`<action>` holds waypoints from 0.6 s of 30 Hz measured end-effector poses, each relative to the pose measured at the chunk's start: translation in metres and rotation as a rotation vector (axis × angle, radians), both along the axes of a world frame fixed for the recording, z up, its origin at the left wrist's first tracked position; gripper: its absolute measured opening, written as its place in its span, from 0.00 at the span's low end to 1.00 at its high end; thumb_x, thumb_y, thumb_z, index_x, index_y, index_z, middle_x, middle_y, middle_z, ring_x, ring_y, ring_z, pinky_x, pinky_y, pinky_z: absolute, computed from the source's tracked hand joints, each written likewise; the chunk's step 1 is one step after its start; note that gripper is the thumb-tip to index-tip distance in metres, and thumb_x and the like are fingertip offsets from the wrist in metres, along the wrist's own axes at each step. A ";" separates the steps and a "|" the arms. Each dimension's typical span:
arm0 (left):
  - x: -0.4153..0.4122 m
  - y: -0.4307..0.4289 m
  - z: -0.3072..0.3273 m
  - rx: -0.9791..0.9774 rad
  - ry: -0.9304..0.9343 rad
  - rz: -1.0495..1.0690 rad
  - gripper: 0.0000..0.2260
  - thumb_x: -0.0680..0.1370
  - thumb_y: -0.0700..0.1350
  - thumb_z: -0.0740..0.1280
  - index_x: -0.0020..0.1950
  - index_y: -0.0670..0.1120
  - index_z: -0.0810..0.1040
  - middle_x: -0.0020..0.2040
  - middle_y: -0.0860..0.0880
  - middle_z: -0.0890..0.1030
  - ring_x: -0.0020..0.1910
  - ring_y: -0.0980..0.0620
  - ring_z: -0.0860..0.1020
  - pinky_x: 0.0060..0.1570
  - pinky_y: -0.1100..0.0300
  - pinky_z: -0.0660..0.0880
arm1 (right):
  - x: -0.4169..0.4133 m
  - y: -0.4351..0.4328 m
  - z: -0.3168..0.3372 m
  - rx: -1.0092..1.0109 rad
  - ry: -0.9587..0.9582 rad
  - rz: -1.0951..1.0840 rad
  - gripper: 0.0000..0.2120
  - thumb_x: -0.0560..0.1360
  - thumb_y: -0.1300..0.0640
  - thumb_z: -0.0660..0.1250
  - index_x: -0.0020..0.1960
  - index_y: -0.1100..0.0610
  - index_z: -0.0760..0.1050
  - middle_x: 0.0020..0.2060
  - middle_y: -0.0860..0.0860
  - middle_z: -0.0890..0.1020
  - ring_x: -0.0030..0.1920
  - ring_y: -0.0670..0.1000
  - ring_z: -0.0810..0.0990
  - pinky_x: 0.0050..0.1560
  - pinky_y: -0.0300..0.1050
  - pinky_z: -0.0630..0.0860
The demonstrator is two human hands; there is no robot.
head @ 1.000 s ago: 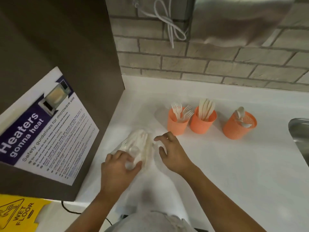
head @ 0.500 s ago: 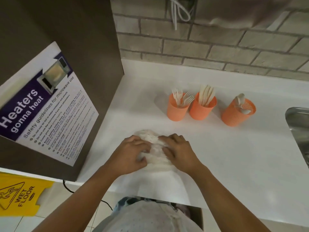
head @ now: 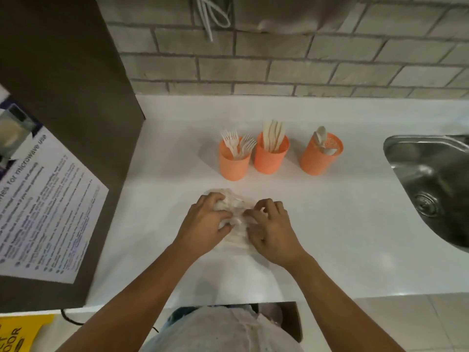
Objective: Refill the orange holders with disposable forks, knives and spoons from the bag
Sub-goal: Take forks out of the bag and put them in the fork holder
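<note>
A clear plastic bag (head: 234,222) of white cutlery lies on the white counter (head: 342,237) in front of me. My left hand (head: 203,224) grips its left side and my right hand (head: 272,232) pinches its right side near the top. Behind the bag stand three orange holders. The left holder (head: 233,162) has forks, the middle holder (head: 270,158) has knives, and the right holder (head: 318,160) has a few spoons.
A dark microwave side with a printed safety notice (head: 45,212) walls off the left. A steel sink (head: 436,184) is sunk into the counter at the right. A brick wall (head: 279,64) runs behind, with a white cable (head: 210,16) hanging.
Both hands came together onto the bag and pulled it toward the counter's middle, in front of the holders. My right hand went from hovering beside it to pinching it.
</note>
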State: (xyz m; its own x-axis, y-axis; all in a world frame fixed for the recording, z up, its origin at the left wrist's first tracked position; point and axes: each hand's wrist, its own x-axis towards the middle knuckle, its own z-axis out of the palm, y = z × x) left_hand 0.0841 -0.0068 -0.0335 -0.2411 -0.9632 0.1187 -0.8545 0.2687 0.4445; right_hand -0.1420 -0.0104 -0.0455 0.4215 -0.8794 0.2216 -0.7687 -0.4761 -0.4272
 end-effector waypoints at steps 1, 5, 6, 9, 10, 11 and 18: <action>-0.001 -0.002 0.001 0.000 0.004 -0.013 0.07 0.76 0.52 0.71 0.46 0.53 0.88 0.65 0.47 0.78 0.60 0.42 0.78 0.56 0.45 0.80 | 0.002 0.000 -0.002 0.021 0.051 0.015 0.16 0.77 0.50 0.64 0.63 0.48 0.76 0.58 0.52 0.73 0.53 0.56 0.71 0.50 0.55 0.74; -0.008 -0.011 0.002 -0.016 -0.001 -0.012 0.04 0.79 0.43 0.73 0.49 0.48 0.88 0.65 0.46 0.78 0.61 0.42 0.78 0.57 0.50 0.80 | 0.011 -0.005 -0.004 0.029 0.055 -0.074 0.10 0.79 0.47 0.60 0.52 0.51 0.75 0.51 0.52 0.74 0.49 0.56 0.70 0.45 0.56 0.74; -0.008 -0.012 0.002 -0.039 0.014 0.008 0.04 0.78 0.42 0.73 0.50 0.48 0.88 0.64 0.47 0.78 0.60 0.43 0.79 0.55 0.51 0.81 | 0.012 -0.008 -0.003 0.022 0.040 -0.101 0.11 0.79 0.48 0.60 0.50 0.53 0.76 0.49 0.51 0.74 0.48 0.56 0.70 0.44 0.56 0.74; -0.009 -0.017 0.003 -0.234 0.035 0.037 0.03 0.78 0.40 0.74 0.49 0.45 0.88 0.57 0.47 0.83 0.54 0.43 0.81 0.51 0.51 0.82 | 0.008 -0.019 0.000 -0.014 -0.139 -0.201 0.06 0.79 0.56 0.64 0.47 0.57 0.78 0.45 0.51 0.75 0.44 0.55 0.72 0.43 0.55 0.73; -0.008 -0.019 0.004 -0.312 0.032 0.064 0.04 0.79 0.41 0.73 0.49 0.45 0.88 0.55 0.47 0.84 0.53 0.44 0.81 0.52 0.52 0.81 | 0.005 -0.022 0.001 -0.015 -0.226 -0.249 0.03 0.78 0.60 0.66 0.46 0.57 0.77 0.44 0.50 0.74 0.44 0.55 0.72 0.44 0.54 0.73; -0.005 -0.020 0.006 -0.354 0.043 0.110 0.06 0.81 0.43 0.71 0.49 0.44 0.88 0.55 0.48 0.85 0.54 0.45 0.80 0.53 0.53 0.81 | 0.001 -0.025 0.003 -0.011 -0.299 -0.298 0.03 0.78 0.63 0.67 0.45 0.58 0.77 0.44 0.49 0.74 0.44 0.54 0.72 0.45 0.51 0.73; -0.003 -0.027 0.025 -0.042 0.155 0.057 0.16 0.76 0.48 0.73 0.64 0.50 0.80 0.50 0.54 0.84 0.50 0.50 0.79 0.51 0.54 0.77 | 0.002 -0.033 0.011 0.122 -0.246 -0.179 0.17 0.75 0.48 0.66 0.61 0.53 0.78 0.50 0.49 0.78 0.48 0.53 0.74 0.50 0.49 0.73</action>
State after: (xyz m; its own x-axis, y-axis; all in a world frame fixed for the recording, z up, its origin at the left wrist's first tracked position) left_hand 0.0811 -0.0334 -0.0086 -0.1615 -0.9683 0.1905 -0.7908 0.2425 0.5620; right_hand -0.1397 -0.0433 -0.0346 0.2043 -0.9611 0.1857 -0.7022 -0.2761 -0.6563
